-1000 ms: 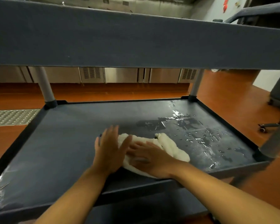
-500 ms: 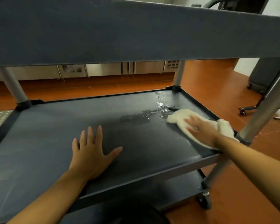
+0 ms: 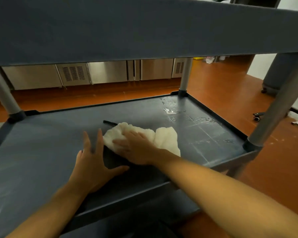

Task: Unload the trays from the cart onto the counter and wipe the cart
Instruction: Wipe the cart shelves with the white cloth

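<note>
Wiping the cart's middle shelf (image 3: pixel 41 152).
Right hand (image 3: pixel 136 148) presses flat, open-palmed, on the cloth (image 3: pixel 163 140); left hand (image 3: pixel 93 165), at its 8 o'clock, splayed open to brace.

- I take this for a commercial kitchen, seen from low down through a utility cart.
- Along the far wall I see stainless steel undercounter units (image 3: pixel 108 73), with flat metal doors and louvred vent panels (image 3: pixel 73 73) of the sort found on catering refrigeration.
- The floor (image 3: pixel 218 86) is a seamless orange-brown surface.
- The grey multi-shelf cart (image 3: pixel 144 28) on metal posts is the type used in food service.
</note>
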